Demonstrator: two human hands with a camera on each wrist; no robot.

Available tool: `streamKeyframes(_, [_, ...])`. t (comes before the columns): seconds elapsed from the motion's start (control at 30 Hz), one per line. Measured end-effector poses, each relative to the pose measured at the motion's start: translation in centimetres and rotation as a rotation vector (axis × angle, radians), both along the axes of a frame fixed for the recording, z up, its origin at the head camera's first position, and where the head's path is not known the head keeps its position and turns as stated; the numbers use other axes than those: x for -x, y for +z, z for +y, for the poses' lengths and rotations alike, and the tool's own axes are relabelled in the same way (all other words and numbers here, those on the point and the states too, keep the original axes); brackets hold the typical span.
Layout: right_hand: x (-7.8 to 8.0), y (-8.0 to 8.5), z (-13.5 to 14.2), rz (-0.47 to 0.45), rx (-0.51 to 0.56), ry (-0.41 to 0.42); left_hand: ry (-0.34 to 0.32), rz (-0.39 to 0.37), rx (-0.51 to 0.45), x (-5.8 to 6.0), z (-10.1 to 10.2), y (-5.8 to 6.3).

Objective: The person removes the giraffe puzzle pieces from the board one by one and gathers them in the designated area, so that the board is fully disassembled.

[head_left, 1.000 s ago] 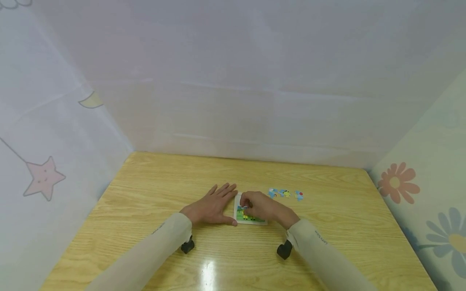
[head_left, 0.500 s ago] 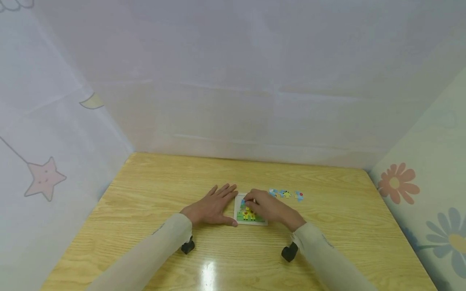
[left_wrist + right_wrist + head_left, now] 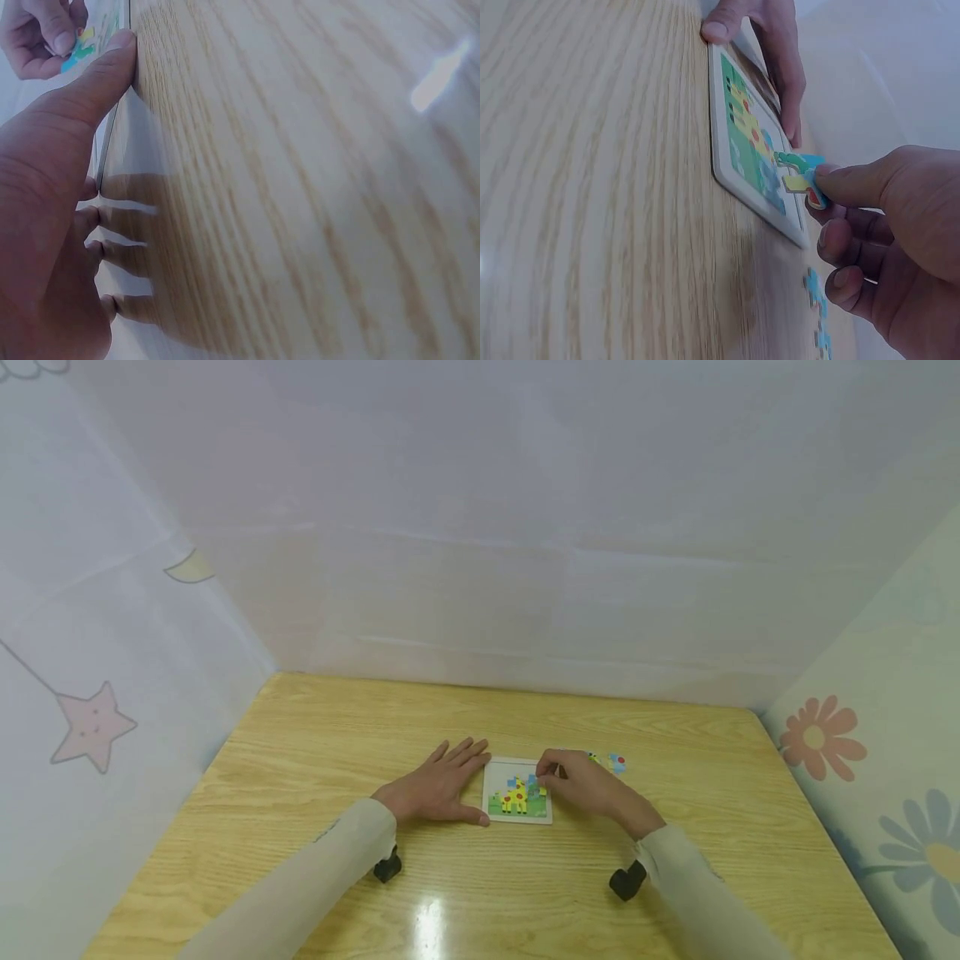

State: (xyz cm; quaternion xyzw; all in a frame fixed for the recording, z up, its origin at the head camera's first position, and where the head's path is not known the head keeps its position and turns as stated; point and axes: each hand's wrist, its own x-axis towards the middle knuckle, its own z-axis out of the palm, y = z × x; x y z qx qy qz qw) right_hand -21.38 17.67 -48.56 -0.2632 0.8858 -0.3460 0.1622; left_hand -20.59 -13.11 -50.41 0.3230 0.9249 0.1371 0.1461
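Observation:
A small jigsaw puzzle in a white-rimmed tray (image 3: 486, 793) lies on the wooden table. Its lower part shows a yellow giraffe (image 3: 516, 798) on green, while the upper part is bare white. Spread flat with straight fingers, my left hand (image 3: 437, 788) braces the tray's left edge, the thumb (image 3: 112, 64) at the near corner. My right hand (image 3: 588, 787) is over the tray's right edge. Between thumb and index finger it pinches a puzzle piece (image 3: 807, 178) coloured blue, green, yellow and red, tilted above the tray in the right wrist view.
Loose puzzle pieces lie beyond the tray to the right, one blue piece with a red spot (image 3: 617, 763) plainly visible, others partly behind my right hand. Printed cloth walls (image 3: 480, 610) stand along the table's back and sides.
My right hand has moved rightward from over the tray's left and middle to its right edge, uncovering the giraffe picture. My left hand has stayed in place.

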Motion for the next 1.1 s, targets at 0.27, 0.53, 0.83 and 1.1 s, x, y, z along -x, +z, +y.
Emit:
streamKeyframes(0.27, [0.1,0.1,2.7,0.001,-0.012,-0.048,-0.004,-0.002,0.004,-0.1,0.0,-0.2])
streamKeyframes(0.53, [0.3,-0.2,4.3,-0.014,-0.032,-0.063,-0.003,-0.003,0.003,-0.1,0.0,-0.1])
streamKeyframes(0.83, [0.6,-0.9,4.8,-0.014,-0.039,-0.094,-0.009,-0.003,-0.004,0.0,0.0,-0.1])
streamKeyframes(1.1, [0.7,-0.9,4.7,0.020,-0.035,-0.111,-0.010,0.001,-0.010,-0.1,-0.1,0.0])
